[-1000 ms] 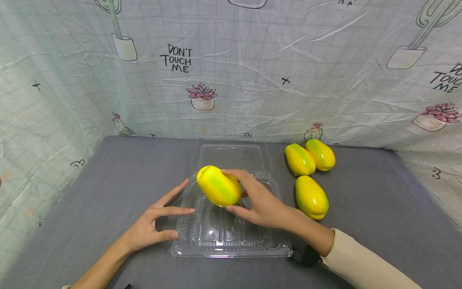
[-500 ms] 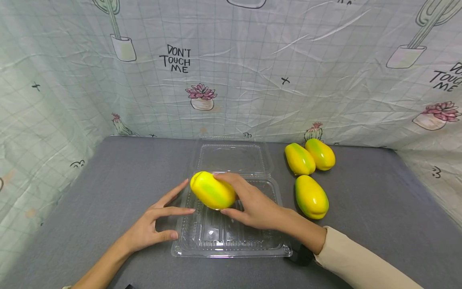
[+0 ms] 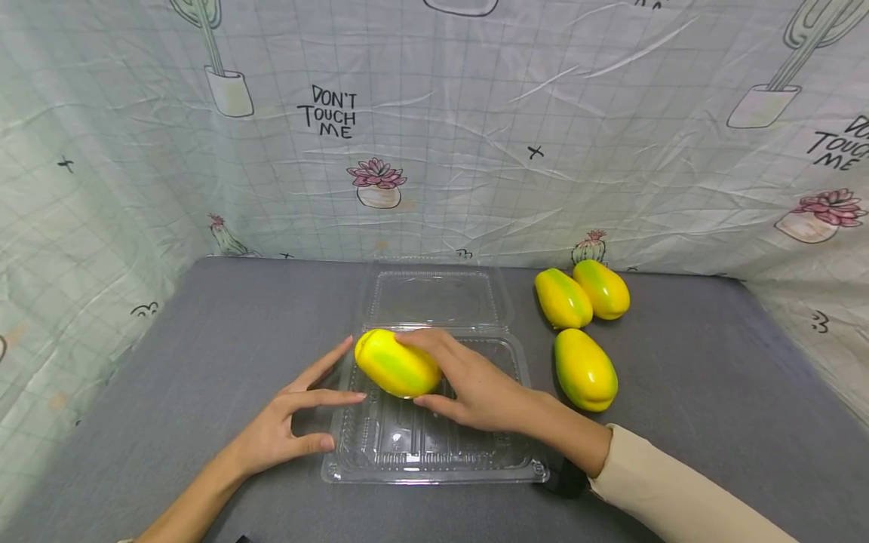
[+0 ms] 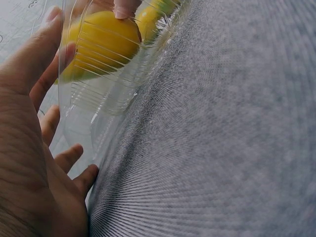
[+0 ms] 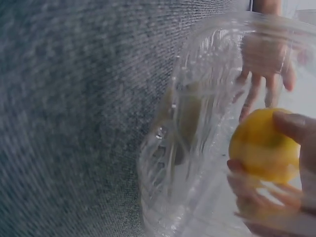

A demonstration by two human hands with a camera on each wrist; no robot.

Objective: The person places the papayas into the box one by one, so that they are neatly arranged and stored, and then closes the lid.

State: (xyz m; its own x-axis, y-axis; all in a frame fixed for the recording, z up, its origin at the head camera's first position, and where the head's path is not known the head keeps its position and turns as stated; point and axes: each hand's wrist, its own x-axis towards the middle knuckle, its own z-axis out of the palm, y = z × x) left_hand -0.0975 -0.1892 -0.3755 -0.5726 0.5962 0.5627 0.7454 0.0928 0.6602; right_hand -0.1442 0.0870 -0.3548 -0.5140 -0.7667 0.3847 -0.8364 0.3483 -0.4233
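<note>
on grey table (image 3: 271,317), clear rectangular plastic container (image 3: 434,477) is lying open; left hand (image 3: 292,418) is flanking its left edge, fingers spread, empty; right hand (image 3: 478,386) is gripping yellow-green oval fruit (image 3: 392,363) over container's left half, fingers half-curled.

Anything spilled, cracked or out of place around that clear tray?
Nothing stands out. The clear tray sits with its lid open behind it, no spill or crack visible. The right hand holds one yellow fruit in or over the tray's left side; three more fruits lie on the table at right.

Curtained booth (image 3: 88,249), w/ cactus-print cloth (image 3: 462,113), grey tbl (image 3: 265,324)
</note>
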